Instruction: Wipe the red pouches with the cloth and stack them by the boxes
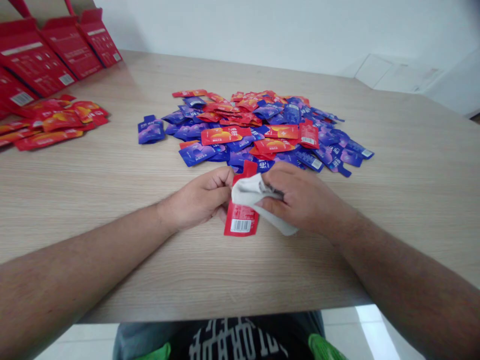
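A red sachet [243,220] with a white barcode label is held above the table's near middle. My left hand [204,197] pinches its left edge, fingers closed. A white cloth [275,220] is gripped in my right hand [300,197] and lies across the upper part of the sachet, covering some of it. Just beyond my hands is a loose pile of blue sachets [197,152] and red-orange sachets [226,135]. One blue sachet [151,131] lies apart at the pile's left.
Red boxes [71,47] with raised flaps stand at the far left. In front of them lies a heap of red-orange sachets [62,120]. The wooden table [150,290] meets a white wall [243,30] at the back.
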